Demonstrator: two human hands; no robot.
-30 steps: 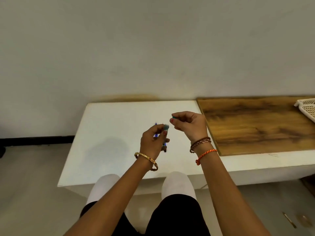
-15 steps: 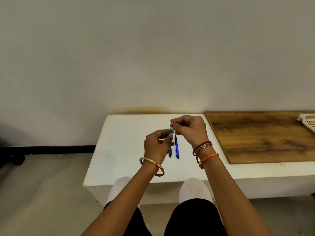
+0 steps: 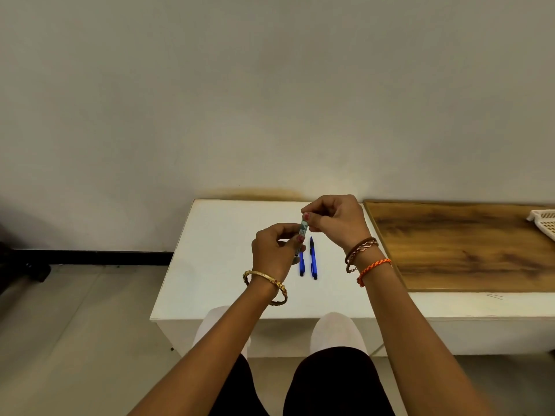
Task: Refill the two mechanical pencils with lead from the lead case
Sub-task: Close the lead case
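Two blue mechanical pencils lie side by side on the white table [image 3: 216,265], tips pointing away from me: the left pencil [image 3: 301,265] is partly hidden by my left hand, the right pencil [image 3: 313,259] is fully visible. My left hand [image 3: 274,250] holds a small teal lead case [image 3: 303,228] upright above the pencils. My right hand [image 3: 333,219] pinches the top end of the same case with thumb and fingers. Whether the case's lid is on or off is hidden by my fingers.
A wooden board [image 3: 465,244] covers the table's right part. A white perforated basket [image 3: 545,223] sits at the far right edge. The wall stands right behind the table. My knees are under the front edge.
The camera view has shifted, so the table sits further right and lower. My right hand has come onto the top of the lead case held in my left hand.
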